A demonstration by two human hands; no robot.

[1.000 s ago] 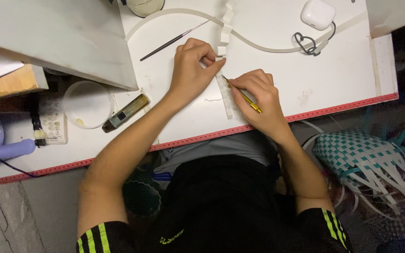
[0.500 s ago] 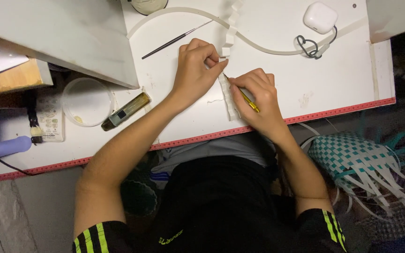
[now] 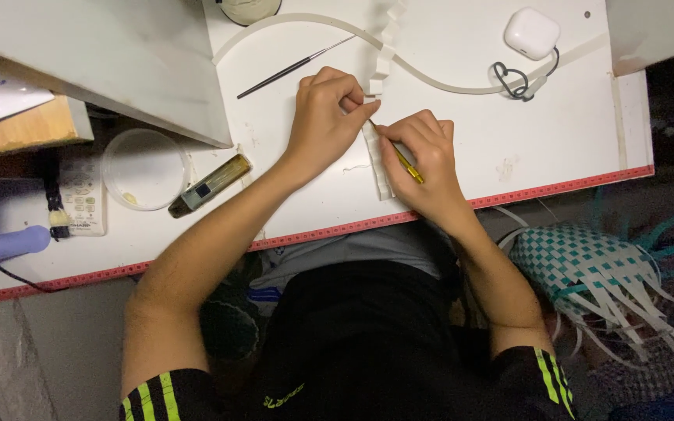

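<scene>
Under the left hand [image 3: 328, 117] and the right hand [image 3: 419, 160] lies a pleated strip [image 3: 378, 168] of matt white paper, folded into small ridges. The right hand grips a thin tool [image 3: 405, 161] with a glossy yellow shaft. The tabletop [image 3: 571, 132] beneath both hands is smooth white laminate, faintly smudged, edged in red. Beyond the left hand, a fine brush [image 3: 290, 70] has a dark, slightly shiny handle. Far right of the right hand sits a glossy white plastic case [image 3: 531, 33]. Left of the left forearm, a clear plastic dish [image 3: 143, 168] looks smooth. Below the right elbow is a basket [image 3: 579, 269] woven of flat green and white strips.
</scene>
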